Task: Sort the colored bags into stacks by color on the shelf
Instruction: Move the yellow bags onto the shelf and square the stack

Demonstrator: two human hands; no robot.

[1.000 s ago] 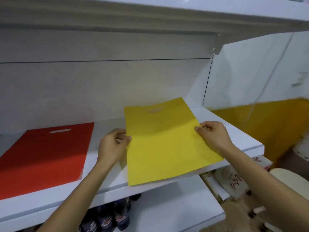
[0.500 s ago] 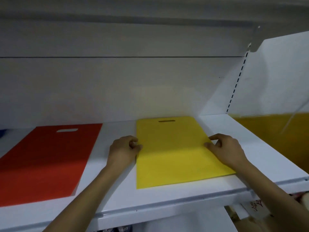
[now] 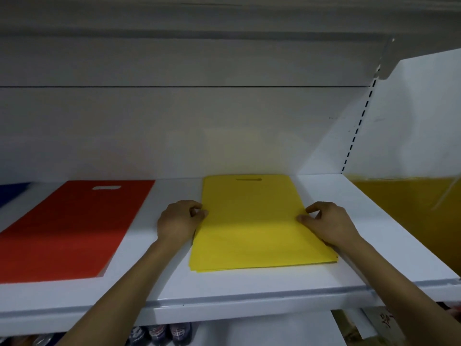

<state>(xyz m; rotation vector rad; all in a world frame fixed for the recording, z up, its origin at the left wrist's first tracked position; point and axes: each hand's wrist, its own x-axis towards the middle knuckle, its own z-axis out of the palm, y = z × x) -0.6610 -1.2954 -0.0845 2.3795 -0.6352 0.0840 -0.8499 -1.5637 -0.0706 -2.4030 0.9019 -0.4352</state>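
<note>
A stack of flat yellow bags (image 3: 252, 228) lies on the white shelf (image 3: 224, 288), handle slot toward the back wall. My left hand (image 3: 178, 222) pinches the stack's left edge with curled fingers. My right hand (image 3: 329, 224) pinches the right edge the same way. A stack of flat red bags (image 3: 72, 228) lies to the left, apart from the yellow one. At the far left edge a sliver of a blue bag (image 3: 11, 194) shows.
The shelf's back wall is close behind the bags, and another shelf hangs overhead. A white side panel (image 3: 411, 116) with a slotted upright (image 3: 359, 121) bounds the right end. Bottles (image 3: 159, 333) stand on the level below.
The yellow bag went from tilted over the shelf's front edge to flat on the yellow stack, pushed back toward the wall. Both hands stayed on its side edges.
</note>
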